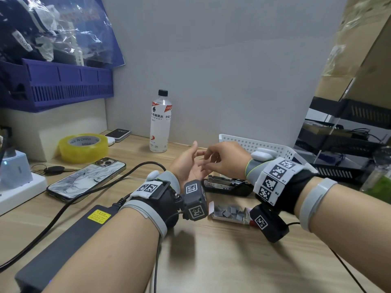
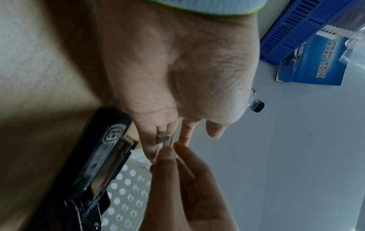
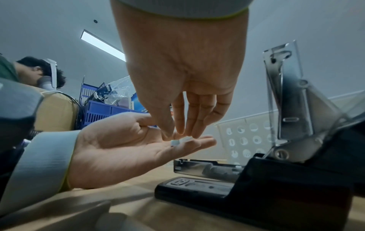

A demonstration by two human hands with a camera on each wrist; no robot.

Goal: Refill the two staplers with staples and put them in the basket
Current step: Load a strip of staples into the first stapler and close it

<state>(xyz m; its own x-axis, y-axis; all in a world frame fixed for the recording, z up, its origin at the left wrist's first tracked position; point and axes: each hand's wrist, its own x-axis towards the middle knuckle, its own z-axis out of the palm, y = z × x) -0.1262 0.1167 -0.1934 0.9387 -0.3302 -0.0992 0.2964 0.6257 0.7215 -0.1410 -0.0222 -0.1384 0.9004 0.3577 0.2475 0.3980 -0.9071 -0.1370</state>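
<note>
My left hand (image 1: 188, 166) is held palm up above the desk, fingers flat. A short strip of staples (image 2: 163, 138) lies on those fingers, also seen as the staple strip (image 3: 175, 142). My right hand (image 1: 209, 157) hovers over it with thumb and fingertips (image 3: 168, 136) pointing down, touching or almost touching the strip without closing around it. Just below the hands lies a black stapler (image 1: 226, 185), its lid (image 3: 286, 101) swung up and its metal channel bare. An open box of staples (image 1: 229, 214) sits near my wrists. The white perforated basket (image 1: 264, 146) stands behind the stapler.
A water bottle (image 1: 159, 121) stands at the back wall. A tape roll (image 1: 83, 148), a phone (image 1: 86, 179), keys and a black power brick (image 1: 63, 246) with its cable fill the left side. Black trays (image 1: 338, 144) stand at the right.
</note>
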